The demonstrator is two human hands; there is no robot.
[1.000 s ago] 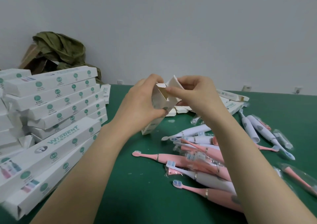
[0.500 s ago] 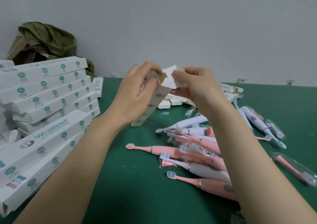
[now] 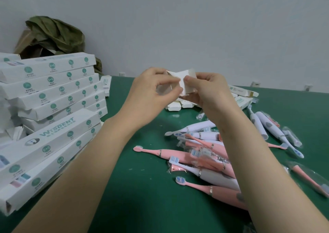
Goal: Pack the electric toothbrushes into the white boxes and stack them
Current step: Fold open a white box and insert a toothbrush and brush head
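I hold a white box (image 3: 187,85) in the air above the green table (image 3: 142,188), its open end with flaps facing me. My left hand (image 3: 153,92) grips the box's left side, fingers curled round it. My right hand (image 3: 208,90) pinches a flap on the right side. Most of the box body is hidden behind my hands. A heap of pink and white electric toothbrushes (image 3: 201,154) lies below my right forearm. A tall stack of white boxes (image 3: 51,93) stands at the left.
More flat white boxes (image 3: 242,93) lie behind my hands. Further toothbrushes (image 3: 270,127) and wrapped brush heads lie at the right. A green cloth over cardboard (image 3: 53,34) sits in the far left corner by the wall.
The box has turned from hanging slanted down to end-on toward me, so its long body no longer shows below my left hand. Both hands stay on it at the flaps.
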